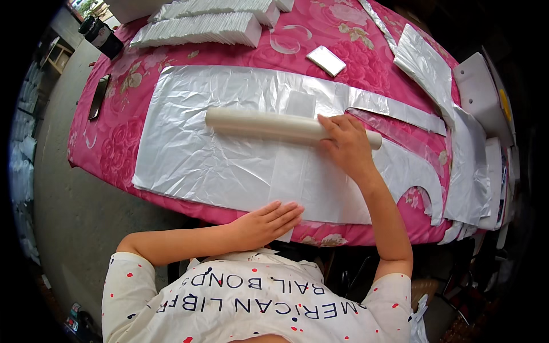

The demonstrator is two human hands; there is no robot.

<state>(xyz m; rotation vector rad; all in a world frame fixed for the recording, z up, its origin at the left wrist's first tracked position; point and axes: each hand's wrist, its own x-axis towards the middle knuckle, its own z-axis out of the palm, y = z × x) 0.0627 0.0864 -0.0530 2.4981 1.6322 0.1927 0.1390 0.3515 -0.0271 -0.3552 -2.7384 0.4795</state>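
Note:
A long pale cream tube (pixel 263 124) lies across a large flat sheet of shiny white plastic bags (pixel 194 166). My right hand (pixel 347 143) is closed over the tube near its right end, fingers on the far side. My left hand (pixel 271 224) lies flat with fingers stretched out at the near edge of the bags. A translucent strip (pixel 287 171) crosses the bags under the tube. To the right, the bags have a curved cut-out and handle-like straps (pixel 394 108).
The table has a pink flowered cloth (pixel 123 150). Folded white stacks (pixel 200 31), a dark bottle (pixel 102 37) and a phone (pixel 99 97) sit at the far left. A small white box (pixel 326 60) lies beyond the bags. More white plastic (pixel 469 166) hangs at the right.

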